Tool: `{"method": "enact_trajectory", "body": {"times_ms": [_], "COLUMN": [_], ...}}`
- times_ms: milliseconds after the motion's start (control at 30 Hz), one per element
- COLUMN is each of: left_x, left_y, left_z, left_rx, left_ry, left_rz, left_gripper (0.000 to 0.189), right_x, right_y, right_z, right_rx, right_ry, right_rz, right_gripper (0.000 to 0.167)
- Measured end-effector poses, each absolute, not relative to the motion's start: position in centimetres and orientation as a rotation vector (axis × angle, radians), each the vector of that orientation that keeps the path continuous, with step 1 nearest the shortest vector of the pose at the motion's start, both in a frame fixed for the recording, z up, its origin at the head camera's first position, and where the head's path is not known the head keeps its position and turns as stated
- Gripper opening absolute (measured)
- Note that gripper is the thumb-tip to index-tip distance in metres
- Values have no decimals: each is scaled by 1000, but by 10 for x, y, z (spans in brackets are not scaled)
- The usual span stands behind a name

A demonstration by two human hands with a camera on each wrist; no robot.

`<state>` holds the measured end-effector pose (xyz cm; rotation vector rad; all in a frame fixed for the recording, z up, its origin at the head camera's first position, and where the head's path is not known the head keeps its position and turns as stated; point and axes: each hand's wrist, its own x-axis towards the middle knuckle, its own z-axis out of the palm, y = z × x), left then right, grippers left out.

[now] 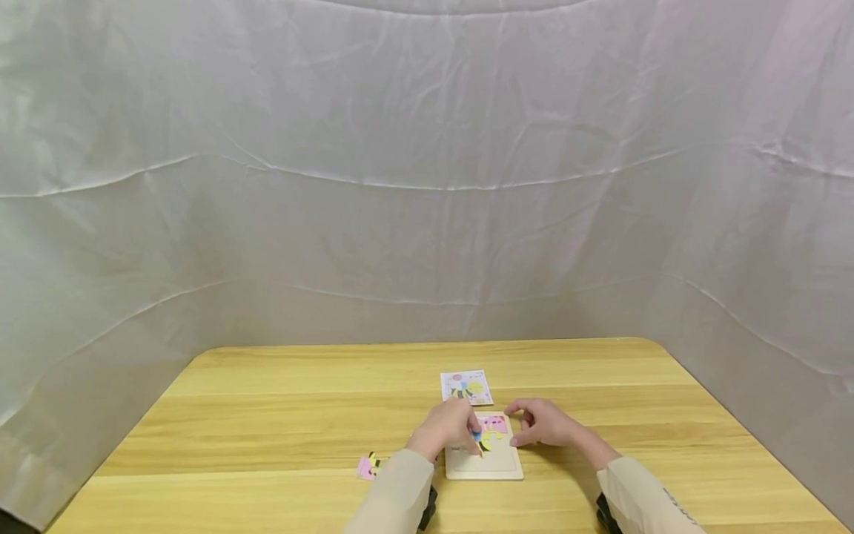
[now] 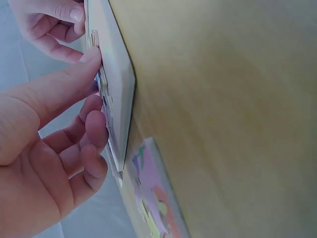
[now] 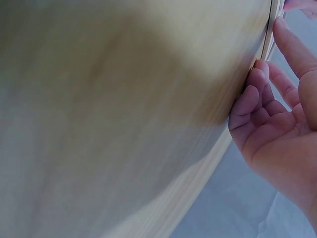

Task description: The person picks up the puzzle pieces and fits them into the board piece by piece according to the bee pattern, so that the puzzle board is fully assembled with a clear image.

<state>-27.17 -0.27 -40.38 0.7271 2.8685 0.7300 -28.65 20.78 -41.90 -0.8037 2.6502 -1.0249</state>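
A square wooden puzzle board (image 1: 483, 466) lies on the table, with pink, yellow and black pieces in its upper part. Over it, my left hand (image 1: 448, 426) pinches a small puzzle piece (image 2: 95, 38) between thumb and forefinger, right at the board's surface. The other left fingers are curled in loosely, and the hand hides the board's left side. My right hand (image 1: 545, 423) rests beside the board, its thumb and forefinger tips at the right edge near the top corner. Its remaining fingers (image 3: 247, 101) bend loosely by the table.
A printed picture card (image 1: 467, 387) showing a bee lies just behind the board. Loose puzzle pieces (image 1: 367, 467) in pink, yellow and black are to the left, partly behind the left forearm. The wooden table (image 1: 267, 415) ends at a grey fabric curtain (image 1: 427, 245).
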Motion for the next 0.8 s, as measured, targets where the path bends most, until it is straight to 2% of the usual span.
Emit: {"method": "enact_trajectory", "body": {"times_ms": [333, 800], "left_x": [-270, -277], "left_y": [-10, -14], "left_z": [-403, -406], "left_rx": [696, 782], "left_ry": [2774, 2794], "left_rz": [878, 827], "left_gripper": [17, 18], "right_x": [-284, -286], "right_y": [206, 209], "right_z": [-416, -418], "right_rx": [-810, -813], "right_ry": [2648, 2656], "right_rz": [-1029, -1027], "right_gripper": [43, 44]}}
